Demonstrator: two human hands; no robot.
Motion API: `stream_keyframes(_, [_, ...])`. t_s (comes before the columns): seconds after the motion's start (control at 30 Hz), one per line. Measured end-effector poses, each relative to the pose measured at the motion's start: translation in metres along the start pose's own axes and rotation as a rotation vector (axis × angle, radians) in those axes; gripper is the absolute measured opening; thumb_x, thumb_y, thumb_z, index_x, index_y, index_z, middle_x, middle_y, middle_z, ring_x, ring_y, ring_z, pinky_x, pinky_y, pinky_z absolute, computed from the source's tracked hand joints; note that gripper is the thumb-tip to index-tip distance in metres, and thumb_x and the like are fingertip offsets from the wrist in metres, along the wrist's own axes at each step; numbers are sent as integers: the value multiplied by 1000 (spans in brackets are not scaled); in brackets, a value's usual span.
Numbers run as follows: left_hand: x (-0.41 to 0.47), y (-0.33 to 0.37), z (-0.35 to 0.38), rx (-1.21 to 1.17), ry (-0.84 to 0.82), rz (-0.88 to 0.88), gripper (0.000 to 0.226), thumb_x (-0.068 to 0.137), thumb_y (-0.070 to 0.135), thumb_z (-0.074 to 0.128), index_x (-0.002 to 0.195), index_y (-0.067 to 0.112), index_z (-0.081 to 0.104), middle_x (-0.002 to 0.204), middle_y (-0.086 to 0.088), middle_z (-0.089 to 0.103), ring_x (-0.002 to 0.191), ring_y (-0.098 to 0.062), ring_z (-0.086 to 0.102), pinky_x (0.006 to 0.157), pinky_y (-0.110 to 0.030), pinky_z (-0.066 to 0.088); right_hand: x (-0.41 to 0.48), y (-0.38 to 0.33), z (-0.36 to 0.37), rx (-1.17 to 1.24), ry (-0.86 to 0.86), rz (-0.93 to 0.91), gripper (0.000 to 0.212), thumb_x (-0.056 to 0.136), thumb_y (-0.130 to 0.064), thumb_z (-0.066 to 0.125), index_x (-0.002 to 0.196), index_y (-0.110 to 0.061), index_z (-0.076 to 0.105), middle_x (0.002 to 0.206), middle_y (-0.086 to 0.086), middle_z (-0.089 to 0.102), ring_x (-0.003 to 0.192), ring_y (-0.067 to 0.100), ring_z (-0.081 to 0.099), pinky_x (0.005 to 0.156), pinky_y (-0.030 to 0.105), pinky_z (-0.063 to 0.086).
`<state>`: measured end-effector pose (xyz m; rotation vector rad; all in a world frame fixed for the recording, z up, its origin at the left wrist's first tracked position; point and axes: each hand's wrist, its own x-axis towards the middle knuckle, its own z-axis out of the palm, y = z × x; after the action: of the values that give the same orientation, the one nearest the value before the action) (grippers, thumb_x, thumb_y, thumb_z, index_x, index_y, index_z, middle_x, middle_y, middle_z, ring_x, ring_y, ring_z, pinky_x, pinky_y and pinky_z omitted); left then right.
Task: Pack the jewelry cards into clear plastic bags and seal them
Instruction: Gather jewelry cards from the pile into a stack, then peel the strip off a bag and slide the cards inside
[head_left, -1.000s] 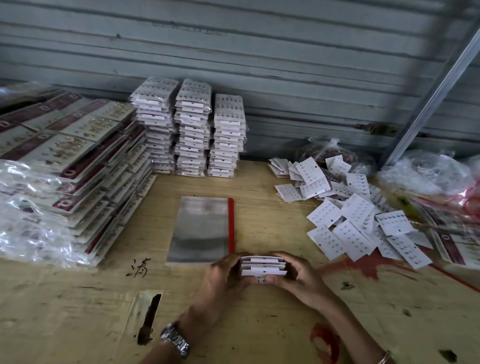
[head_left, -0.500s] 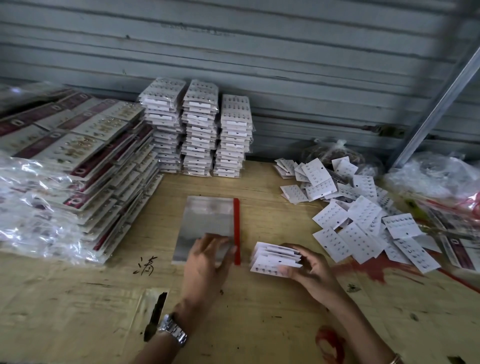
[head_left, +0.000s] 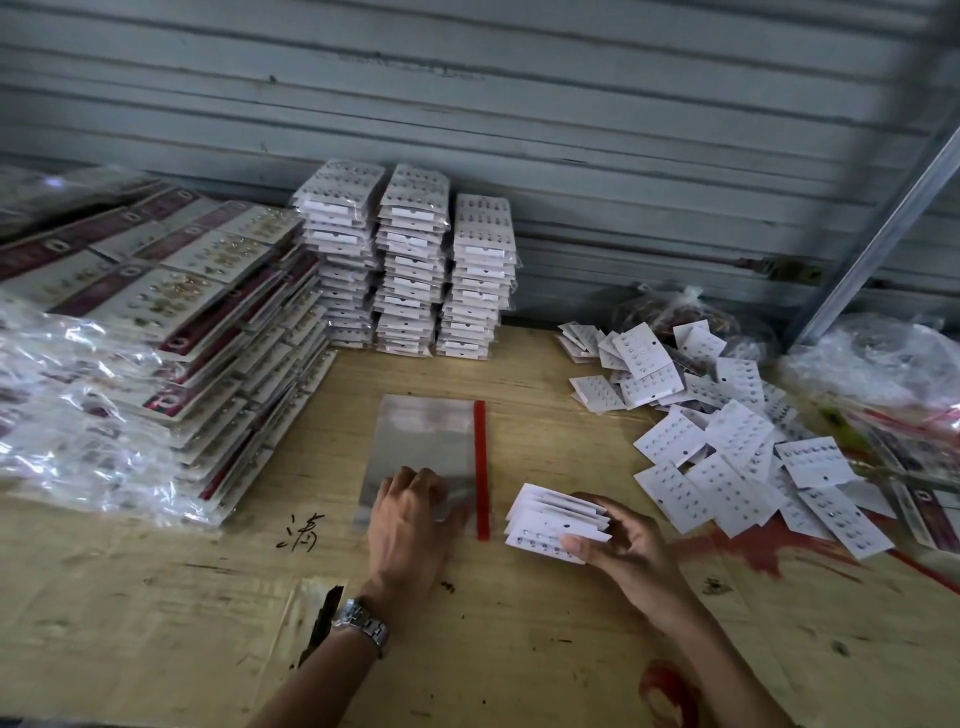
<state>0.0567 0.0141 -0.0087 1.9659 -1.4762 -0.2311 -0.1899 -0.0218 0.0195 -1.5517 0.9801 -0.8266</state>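
A: Clear plastic bags (head_left: 421, 447): position?
B: Tabletop (head_left: 519, 634) centre. The left hand (head_left: 410, 519) rests on their near end; its fingertips are hidden, so a pinch cannot be confirmed.
A: Jewelry cards (head_left: 550, 519)?
B: Stacked, gripped by the right hand (head_left: 623, 551) just beside the bags. Loose cards (head_left: 727, 441) are heaped toward the right edge; packed stacks (head_left: 410, 260) line the far edge.
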Motion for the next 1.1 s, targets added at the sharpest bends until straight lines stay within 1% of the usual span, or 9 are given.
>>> stream_keyframes(0.1, [-1,2,-1,5,16,10,32,81,47,73,91,18,64,95,2,59,88,-18,53,74,-33,51,1,-2,1,15,7,-3,42,69,-44,83,109,-40,70,108,-5,74,100,10,70,79,14,52])
stream_keyframes(0.3, [0,4,-2,24,-5,3,22,87,40,67,91,18,62,95,2,57,90,-18,52,79,-30,47,5,-5,5,55,-3,2,43,68,-44,83,109,-36,71,109,-2,74,102,14,70,81,20,54])
stream_keyframes(0.53, [4,3,-4,36,-21,26,14,92,29,63,94,15,62,91,2,55,82,-13,49,68,-19,33,11,-8,13,82,-11,13,41,69,-42,84,106,-32,72,106,1,75,98,16,71,77,22,56])
stream_keyframes(0.63, [3,3,-6,12,-4,40,11,92,22,64,91,12,65,87,2,55,77,-13,51,66,-20,34,17,-10,18,119,21,64,45,63,-44,88,103,-29,74,103,3,76,96,17,71,78,26,57])
stream_keyframes(0.73, [3,5,-8,-52,32,28,12,90,15,66,81,7,68,80,-1,61,65,-15,55,55,-24,40,26,-12,26,180,65,115,40,65,-32,84,101,-17,76,100,5,76,96,20,72,75,22,54])
stream_keyframes(0.8, [1,6,-9,-99,58,24,15,90,15,67,77,8,66,77,2,58,58,-11,54,49,-24,43,33,-16,32,202,70,155,37,67,-25,83,101,-13,75,100,6,76,97,21,72,76,20,52])
stream_keyframes(0.93, [-1,6,-11,-105,135,39,14,90,14,68,80,6,68,85,-2,59,59,-15,57,49,-33,49,47,-25,40,293,101,275,15,74,-11,78,90,-10,79,98,7,77,95,21,72,83,29,50])
stream_keyframes(1.0, [-1,10,-14,-93,202,60,12,88,12,71,78,5,68,83,-2,60,59,-15,53,47,-26,42,53,-29,42,350,104,324,11,75,-6,76,81,-13,81,95,8,77,87,17,73,82,30,50])
stream_keyframes(1.1, [-5,17,-19,-86,262,71,10,85,9,72,78,8,67,81,1,58,60,-9,48,48,-9,26,57,-31,44,323,116,390,9,74,-5,77,75,-13,81,89,9,77,77,16,72,76,31,49])
